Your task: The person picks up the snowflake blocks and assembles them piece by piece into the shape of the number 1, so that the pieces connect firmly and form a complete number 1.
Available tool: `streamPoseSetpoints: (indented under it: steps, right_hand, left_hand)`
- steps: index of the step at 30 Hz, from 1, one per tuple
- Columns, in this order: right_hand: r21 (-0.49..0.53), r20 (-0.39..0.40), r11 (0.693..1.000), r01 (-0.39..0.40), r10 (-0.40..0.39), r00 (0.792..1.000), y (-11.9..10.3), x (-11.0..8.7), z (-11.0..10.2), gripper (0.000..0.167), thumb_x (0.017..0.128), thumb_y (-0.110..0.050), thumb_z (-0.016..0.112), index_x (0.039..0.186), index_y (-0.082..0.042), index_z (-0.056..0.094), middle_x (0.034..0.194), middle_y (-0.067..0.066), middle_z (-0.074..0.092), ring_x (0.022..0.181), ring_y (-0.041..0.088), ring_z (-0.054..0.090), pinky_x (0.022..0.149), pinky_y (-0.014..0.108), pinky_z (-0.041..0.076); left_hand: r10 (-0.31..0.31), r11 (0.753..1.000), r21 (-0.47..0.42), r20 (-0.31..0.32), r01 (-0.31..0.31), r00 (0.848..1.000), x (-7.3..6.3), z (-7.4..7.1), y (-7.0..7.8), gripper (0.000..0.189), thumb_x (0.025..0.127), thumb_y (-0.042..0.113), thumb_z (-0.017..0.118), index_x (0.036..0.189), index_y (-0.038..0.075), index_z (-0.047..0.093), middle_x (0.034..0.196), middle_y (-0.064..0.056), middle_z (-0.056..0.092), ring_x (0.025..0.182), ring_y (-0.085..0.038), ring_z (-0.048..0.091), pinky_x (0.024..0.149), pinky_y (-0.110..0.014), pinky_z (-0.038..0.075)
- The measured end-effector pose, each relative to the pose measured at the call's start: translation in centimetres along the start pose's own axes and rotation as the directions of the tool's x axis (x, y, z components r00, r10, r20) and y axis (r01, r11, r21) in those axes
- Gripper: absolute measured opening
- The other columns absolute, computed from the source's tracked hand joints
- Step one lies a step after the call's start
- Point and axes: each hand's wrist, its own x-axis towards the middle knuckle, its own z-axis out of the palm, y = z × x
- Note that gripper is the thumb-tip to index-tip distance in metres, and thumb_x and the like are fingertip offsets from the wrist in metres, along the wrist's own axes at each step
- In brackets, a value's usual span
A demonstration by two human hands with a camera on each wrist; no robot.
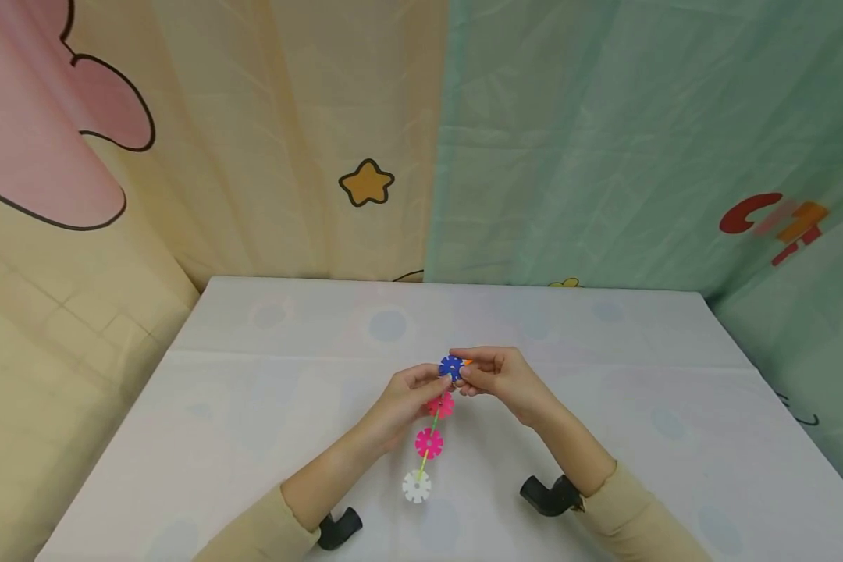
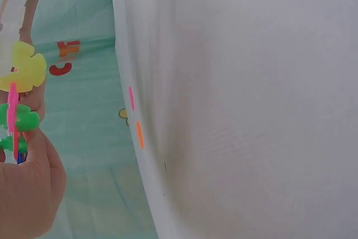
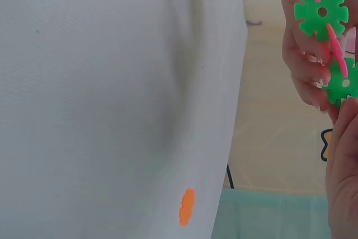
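Snowflake-shaped plastic discs with notched rims are slotted into a hanging chain. My left hand (image 1: 410, 398) pinches its top end, beside a pink disc (image 1: 441, 404). Below hang another pink disc (image 1: 428, 442) and a white disc (image 1: 417, 486), linked by edge-on green and yellow discs. Between the fingertips of my right hand (image 1: 500, 378) is a blue disc (image 1: 452, 368), right at the chain's top and the left thumb. In the right wrist view, green discs (image 3: 321, 12) face the camera, with pink ones edge-on. The left wrist view shows a yellow disc (image 2: 31, 68) close up.
A white, faintly spotted cloth covers the table (image 1: 253, 437). An orange disc (image 3: 186, 207) lies on it beyond the hands, near a loose pink disc (image 2: 131, 98). Black curved pieces (image 1: 549, 496) sit by both wrists. Printed curtains (image 1: 288, 156) stand behind the table.
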Motion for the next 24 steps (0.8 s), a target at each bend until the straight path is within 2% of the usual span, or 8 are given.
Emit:
streamPoseSetpoints:
  steps: [3, 7, 16, 24]
  right_hand:
    - [-0.004, 0.002, 1.000, 0.000, 0.000, 1.000, -0.01, 0.02, 0.03, 0.035, 0.093, -0.003, 0.054, 0.126, 0.009, 0.052, 0.091, 0.015, 0.068, 0.073, 0.013, 0.066, 0.077, 0.039, 0.053]
    - [0.009, 0.008, 1.000, -0.013, 0.013, 1.000, 0.06, 0.01, 0.19, 0.035, 0.093, -0.002, 0.055, 0.126, 0.010, 0.052, 0.091, 0.016, 0.068, 0.072, 0.013, 0.065, 0.074, 0.032, 0.054]
    - [0.034, 0.017, 0.999, -0.031, 0.030, 0.999, 0.25, -0.11, 0.50, 0.035, 0.093, -0.003, 0.054, 0.125, 0.010, 0.052, 0.085, 0.011, 0.068, 0.069, 0.011, 0.064, 0.071, 0.029, 0.054]
    - [0.027, 0.032, 0.999, -0.033, 0.032, 0.999, 0.49, -0.10, 0.39, 0.039, 0.093, -0.007, 0.056, 0.127, 0.010, 0.050, 0.084, 0.008, 0.067, 0.066, 0.011, 0.060, 0.069, 0.026, 0.053]
  left_hand:
    - [0.006, 1.000, -0.014, 0.006, -0.006, 1.000, 0.14, -0.04, -0.05, 0.034, 0.094, 0.020, 0.056, 0.113, -0.007, 0.057, 0.094, -0.004, 0.064, 0.081, -0.011, 0.054, 0.071, -0.023, 0.045]
    - [0.012, 1.000, -0.021, 0.007, -0.012, 1.000, 0.35, -0.07, -0.14, 0.032, 0.095, 0.019, 0.054, 0.111, -0.008, 0.057, 0.089, -0.001, 0.063, 0.079, -0.010, 0.054, 0.070, -0.023, 0.046]
    - [0.027, 1.000, -0.003, -0.024, -0.027, 0.999, 0.61, -0.10, -0.41, 0.026, 0.095, 0.019, 0.054, 0.105, -0.005, 0.059, 0.086, 0.001, 0.063, 0.084, -0.013, 0.057, 0.071, -0.024, 0.048]
    - [0.033, 0.999, 0.012, -0.015, -0.032, 0.999, 0.60, -0.22, -0.63, 0.025, 0.095, 0.017, 0.053, 0.108, -0.004, 0.058, 0.087, 0.000, 0.064, 0.084, -0.015, 0.057, 0.071, -0.025, 0.049]
